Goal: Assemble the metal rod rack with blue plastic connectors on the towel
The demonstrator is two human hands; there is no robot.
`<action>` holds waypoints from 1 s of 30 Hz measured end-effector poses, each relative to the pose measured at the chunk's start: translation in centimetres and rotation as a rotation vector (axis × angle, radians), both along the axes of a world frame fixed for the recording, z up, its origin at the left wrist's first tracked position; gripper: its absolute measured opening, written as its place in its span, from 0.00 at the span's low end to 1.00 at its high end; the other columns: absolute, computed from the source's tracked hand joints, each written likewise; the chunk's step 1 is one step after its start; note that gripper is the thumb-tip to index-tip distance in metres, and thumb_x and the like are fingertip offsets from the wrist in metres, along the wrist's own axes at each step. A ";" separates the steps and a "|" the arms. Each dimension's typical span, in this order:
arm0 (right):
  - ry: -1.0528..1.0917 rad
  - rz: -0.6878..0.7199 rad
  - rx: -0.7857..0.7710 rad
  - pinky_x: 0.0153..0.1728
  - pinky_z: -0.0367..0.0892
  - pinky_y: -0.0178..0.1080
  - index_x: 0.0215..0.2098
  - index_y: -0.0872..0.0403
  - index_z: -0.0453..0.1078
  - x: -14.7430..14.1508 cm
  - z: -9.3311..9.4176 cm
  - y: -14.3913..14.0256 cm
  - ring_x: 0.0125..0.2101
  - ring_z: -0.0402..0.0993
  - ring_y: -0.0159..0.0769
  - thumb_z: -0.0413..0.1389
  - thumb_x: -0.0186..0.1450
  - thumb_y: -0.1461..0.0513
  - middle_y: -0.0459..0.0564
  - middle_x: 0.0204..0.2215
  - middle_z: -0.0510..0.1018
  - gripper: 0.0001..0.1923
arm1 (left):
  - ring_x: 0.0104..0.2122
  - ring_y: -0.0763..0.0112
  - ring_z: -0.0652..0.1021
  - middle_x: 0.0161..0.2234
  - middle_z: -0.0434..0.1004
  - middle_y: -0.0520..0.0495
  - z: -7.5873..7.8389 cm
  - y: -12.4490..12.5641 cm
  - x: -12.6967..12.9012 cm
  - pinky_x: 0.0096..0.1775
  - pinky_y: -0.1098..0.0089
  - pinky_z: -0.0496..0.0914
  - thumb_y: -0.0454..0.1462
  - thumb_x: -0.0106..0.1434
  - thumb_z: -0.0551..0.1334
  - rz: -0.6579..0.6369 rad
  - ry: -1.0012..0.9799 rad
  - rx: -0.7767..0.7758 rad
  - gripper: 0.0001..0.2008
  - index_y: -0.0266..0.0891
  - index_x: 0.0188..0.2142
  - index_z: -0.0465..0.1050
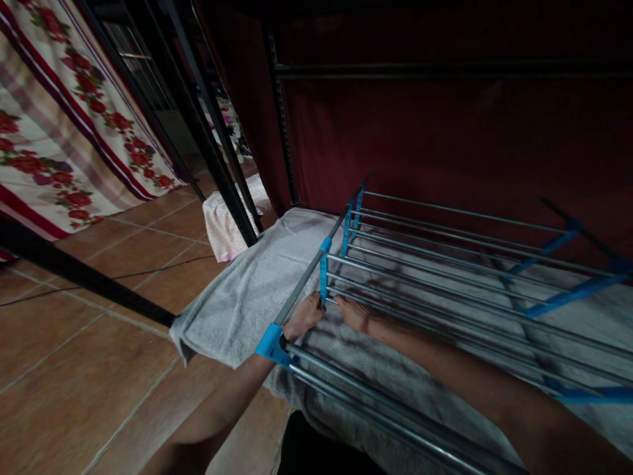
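A metal drying rack (445, 264) with silver rods and blue plastic joints lies flat over a grey towel (247, 290) spread beneath it. My left hand (304, 316) rests at the rack's left side bar, fingers curled by a blue joint (324, 270). My right hand (353, 313) reaches under or between the rods just beside it, touching the towel; its fingers are partly hidden by the rods. Whether either hand grips a rod or the cloth is unclear in the dim light.
Terracotta tiled floor (89, 343) lies to the left. Black metal frame posts (217, 152) slant up behind the towel, with a pink cloth (222, 224) at their foot. A floral curtain (54, 112) hangs at far left; dark red fabric (445, 132) backs the rack.
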State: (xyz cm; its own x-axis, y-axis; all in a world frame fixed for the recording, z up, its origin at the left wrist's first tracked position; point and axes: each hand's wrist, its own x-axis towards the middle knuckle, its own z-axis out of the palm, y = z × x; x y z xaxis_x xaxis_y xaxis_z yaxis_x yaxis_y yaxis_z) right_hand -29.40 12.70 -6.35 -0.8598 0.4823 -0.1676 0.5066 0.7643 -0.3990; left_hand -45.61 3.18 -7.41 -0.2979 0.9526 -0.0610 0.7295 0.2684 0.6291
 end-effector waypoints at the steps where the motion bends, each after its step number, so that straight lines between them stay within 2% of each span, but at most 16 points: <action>1: -0.003 0.004 -0.007 0.41 0.62 0.36 0.49 0.54 0.66 0.0 -0.1 -0.1 0.40 0.74 0.38 0.47 0.71 0.68 0.51 0.40 0.77 0.12 | 0.33 0.67 0.74 0.31 0.73 0.49 0.0 0.0 0.0 0.39 0.68 0.67 0.27 0.57 0.58 0.006 0.026 -0.009 0.10 0.38 0.37 0.71; 6: 0.007 0.003 -0.038 0.43 0.62 0.36 0.53 0.53 0.65 0.0 -0.2 -0.1 0.43 0.74 0.40 0.46 0.72 0.64 0.53 0.43 0.77 0.13 | 0.33 0.67 0.73 0.32 0.73 0.47 -0.6 0.4 0.0 0.40 0.68 0.67 0.26 0.55 0.58 0.005 0.062 -0.020 0.09 0.37 0.34 0.70; 13: 0.030 0.000 -0.098 0.45 0.63 0.35 0.55 0.52 0.67 -0.1 -0.7 0.4 0.45 0.75 0.38 0.46 0.72 0.64 0.51 0.45 0.79 0.15 | 0.31 0.68 0.70 0.29 0.68 0.50 -1.3 0.3 -0.2 0.38 0.68 0.66 0.27 0.55 0.57 -0.035 0.019 0.035 0.06 0.38 0.31 0.68; 23: 0.060 -0.041 -0.131 0.48 0.63 0.35 0.53 0.52 0.69 0.2 -1.0 0.3 0.48 0.75 0.40 0.45 0.73 0.61 0.53 0.48 0.79 0.15 | 0.37 0.64 0.71 0.37 0.73 0.44 -0.7 -0.2 0.2 0.45 0.65 0.68 0.27 0.56 0.56 -0.068 0.015 0.056 0.09 0.41 0.34 0.66; 30: 0.071 -0.071 -0.153 0.49 0.64 0.36 0.52 0.54 0.69 0.1 -0.9 0.3 0.49 0.75 0.40 0.45 0.74 0.61 0.53 0.48 0.79 0.15 | 0.36 0.63 0.71 0.35 0.72 0.43 -0.6 -0.3 0.2 0.43 0.63 0.67 0.27 0.56 0.55 -0.060 -0.016 0.050 0.08 0.42 0.32 0.65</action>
